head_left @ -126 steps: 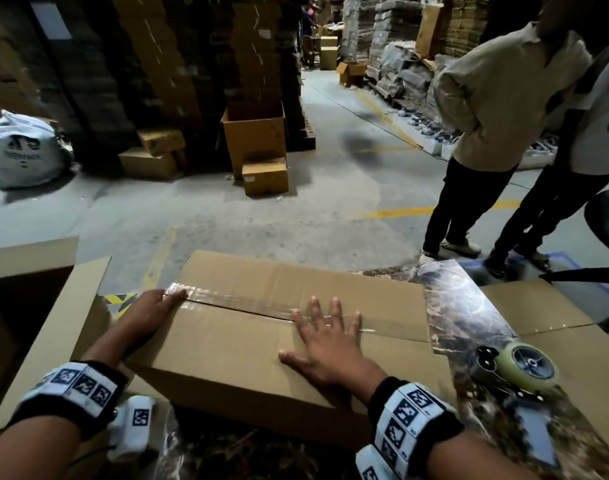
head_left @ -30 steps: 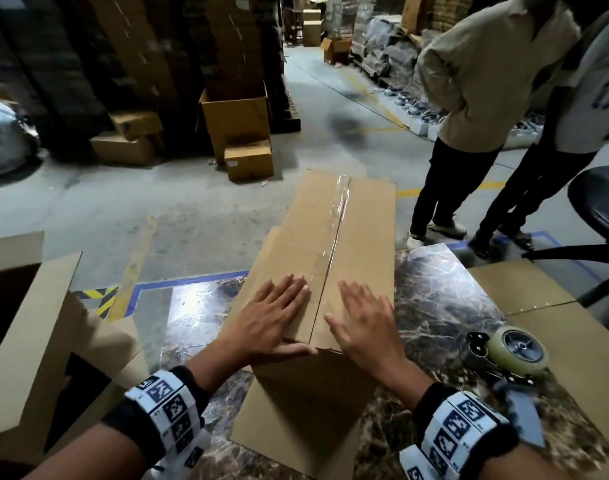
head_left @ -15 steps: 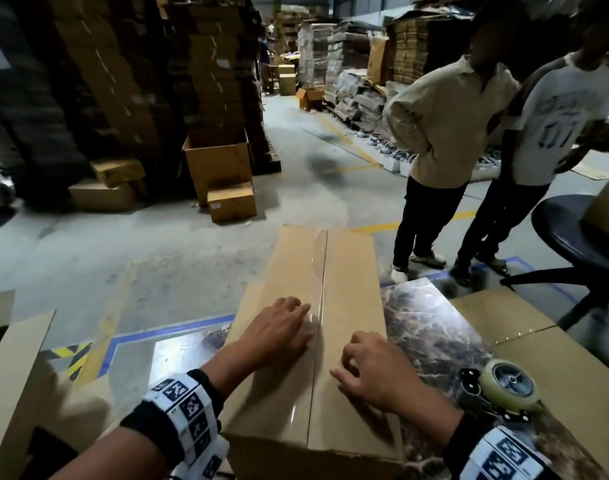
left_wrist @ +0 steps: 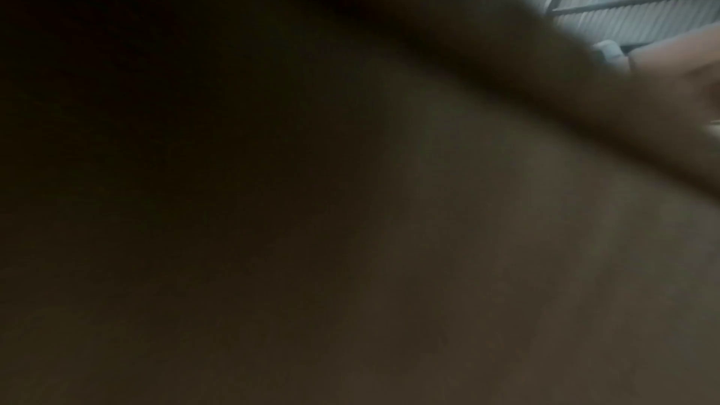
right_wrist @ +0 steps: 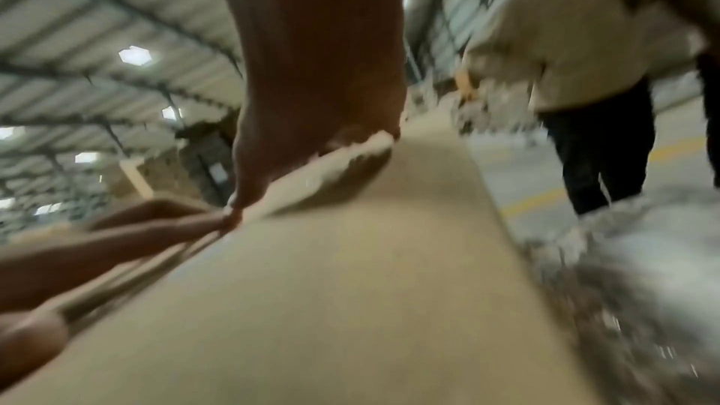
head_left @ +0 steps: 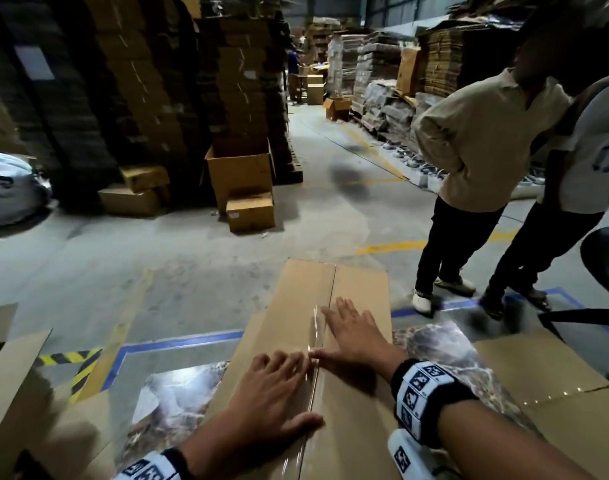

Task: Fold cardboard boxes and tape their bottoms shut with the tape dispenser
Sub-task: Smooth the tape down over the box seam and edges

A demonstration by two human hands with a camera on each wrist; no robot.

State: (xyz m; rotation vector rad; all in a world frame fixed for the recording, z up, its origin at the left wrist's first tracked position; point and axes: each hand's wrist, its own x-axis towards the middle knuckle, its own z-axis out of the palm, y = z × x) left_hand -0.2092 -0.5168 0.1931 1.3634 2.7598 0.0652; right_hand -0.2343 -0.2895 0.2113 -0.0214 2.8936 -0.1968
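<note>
A brown cardboard box (head_left: 362, 292) lies on the marble-patterned table (head_left: 178, 393), its long side pointing away from me. A strip of clear tape (head_left: 315, 341) runs along its centre seam. My left hand (head_left: 272, 393) lies flat on the box just left of the seam, fingers spread. My right hand (head_left: 351, 334) presses flat farther along, right of the seam, its thumb reaching to the tape. In the right wrist view the right hand (right_wrist: 319, 103) rests on the box (right_wrist: 350, 304). The left wrist view is dark. The tape dispenser is out of view.
An open box (head_left: 15, 393) stands at my left. Flat cardboard (head_left: 545, 375) lies on the table at right. Two people (head_left: 476, 150) stand close beyond the table's right end, beside a black chair (head_left: 604, 251). Stacks of cartons (head_left: 150, 81) line the aisle.
Since half a second ago my right hand has opened flat and slid forward along the seam. The left hand has flattened nearer to me. Earlier the box was turned lengthwise.
</note>
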